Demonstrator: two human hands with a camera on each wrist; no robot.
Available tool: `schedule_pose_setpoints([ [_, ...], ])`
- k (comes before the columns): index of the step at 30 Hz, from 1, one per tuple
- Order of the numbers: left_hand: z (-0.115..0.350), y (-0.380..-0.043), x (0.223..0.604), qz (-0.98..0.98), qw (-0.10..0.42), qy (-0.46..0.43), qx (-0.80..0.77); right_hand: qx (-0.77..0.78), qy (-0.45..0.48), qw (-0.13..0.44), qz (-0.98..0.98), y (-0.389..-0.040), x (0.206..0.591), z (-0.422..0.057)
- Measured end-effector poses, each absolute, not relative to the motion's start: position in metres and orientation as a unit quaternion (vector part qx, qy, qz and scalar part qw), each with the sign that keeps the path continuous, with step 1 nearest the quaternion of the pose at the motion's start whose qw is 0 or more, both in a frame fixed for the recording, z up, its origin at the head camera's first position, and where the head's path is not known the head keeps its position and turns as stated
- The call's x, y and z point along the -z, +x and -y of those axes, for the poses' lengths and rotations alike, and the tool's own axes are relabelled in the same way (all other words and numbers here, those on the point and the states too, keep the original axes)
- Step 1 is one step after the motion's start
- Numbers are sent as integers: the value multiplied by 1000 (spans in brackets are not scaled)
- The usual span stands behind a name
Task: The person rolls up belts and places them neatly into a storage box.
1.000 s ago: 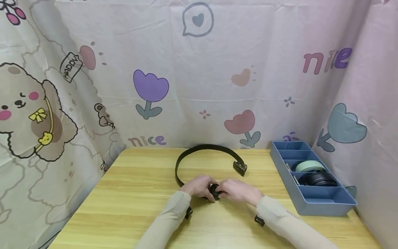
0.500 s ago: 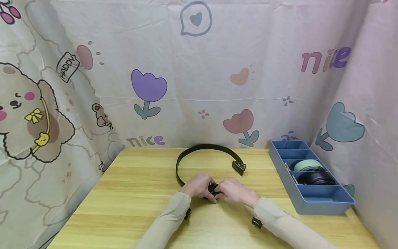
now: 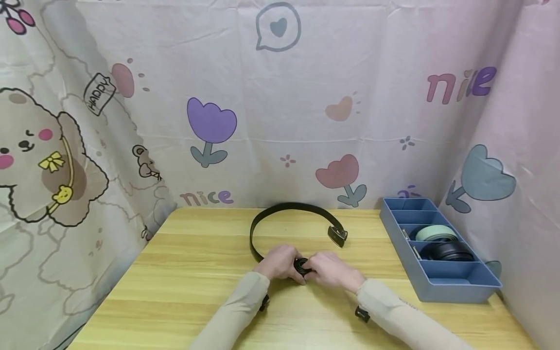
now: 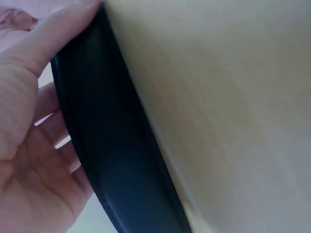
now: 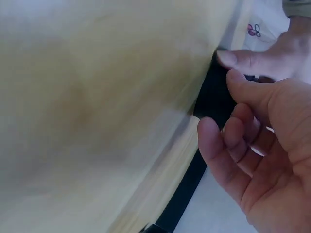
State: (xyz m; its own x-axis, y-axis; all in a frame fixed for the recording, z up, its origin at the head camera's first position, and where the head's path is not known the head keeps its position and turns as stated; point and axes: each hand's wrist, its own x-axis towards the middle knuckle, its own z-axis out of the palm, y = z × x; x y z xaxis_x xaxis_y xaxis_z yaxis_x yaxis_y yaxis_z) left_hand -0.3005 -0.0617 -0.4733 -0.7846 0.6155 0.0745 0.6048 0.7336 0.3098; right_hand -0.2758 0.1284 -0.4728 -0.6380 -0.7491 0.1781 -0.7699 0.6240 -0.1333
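Observation:
A black belt (image 3: 290,206) stands on its edge on the wooden table, curving round in a wide arc to its metal buckle (image 3: 337,236). Its near end is wound into a small tight coil (image 3: 301,266) between both hands. From the left side, my left hand (image 3: 280,262) grips the coil between thumb and fingers. My right hand (image 3: 330,270) pinches the coil from the right with fingers curled. In the left wrist view the smooth strap (image 4: 112,116) runs past the left palm. The right wrist view has both thumbs close together on the rolled strap (image 5: 214,94).
A blue compartment box (image 3: 450,289) stands at the table's right. Inside lie a rolled pale green belt (image 3: 435,233) and a rolled black belt (image 3: 450,252), in separate sections. Printed cloth (image 3: 280,97) hangs behind and at both sides.
The left side of the belt's arc has drawn slightly right and inward, while its buckle keeps its place. Both hands stay at the coil, with small finger movements.

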Motion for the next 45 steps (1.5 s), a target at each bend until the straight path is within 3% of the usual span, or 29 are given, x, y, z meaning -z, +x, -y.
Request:
schedule_pose_setpoints([
  [10,65,-303,471,-907,83,363,-197,-96,473,22,876,-288,469,-143],
  [22,52,-298,474,-929,-6,332,-165,-116,427,55,895,-278,476,-132],
  [27,53,-300,474,-923,5,354,-153,-123,431,39,893,-281,474,-136],
  [36,54,-302,466,-910,73,379,-152,-116,455,13,883,-284,471,-143],
  [45,52,-301,470,-932,3,341,-125,-149,451,41,879,-280,478,-134],
])
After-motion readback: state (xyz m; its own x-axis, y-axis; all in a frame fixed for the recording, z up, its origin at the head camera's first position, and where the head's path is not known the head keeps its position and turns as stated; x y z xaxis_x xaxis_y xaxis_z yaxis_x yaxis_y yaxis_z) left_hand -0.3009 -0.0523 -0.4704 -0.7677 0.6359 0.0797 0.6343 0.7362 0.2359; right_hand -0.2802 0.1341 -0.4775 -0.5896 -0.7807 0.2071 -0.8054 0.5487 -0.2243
